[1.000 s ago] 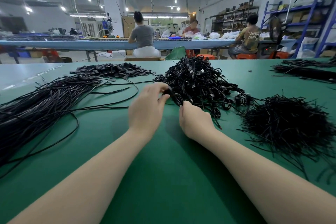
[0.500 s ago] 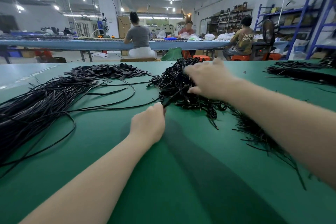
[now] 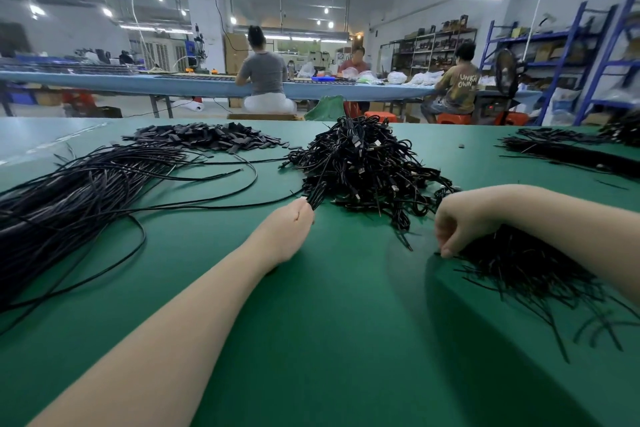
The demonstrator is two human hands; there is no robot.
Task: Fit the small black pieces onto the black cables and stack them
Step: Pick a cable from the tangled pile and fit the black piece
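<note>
Since half a second ago our right hand (image 3: 462, 222) has come back from the tangled heap of finished black cables (image 3: 360, 166) at the middle of the green table (image 3: 329, 340) and dropped to the near right, onto the pile of short thin black tubing pieces (image 3: 530, 270). Its fingers curl downward, thumb and fingertips pinching at a piece on the pile's left edge; we cannot make out how much it has hold of. Our left hand (image 3: 289, 229) has stayed put, fist closed round the end of one long black cable (image 3: 207, 206) that runs off leftward toward the big loose bundle of long black cables (image 3: 69, 191) on the table's left side. That hand sits just in front of the tangled heap, touching its near strands. Farther back on the left lies a flat spread of small black rectangular pieces (image 3: 207, 137). Across the room, three people sit at a long blue workbench (image 3: 194, 87).
</note>
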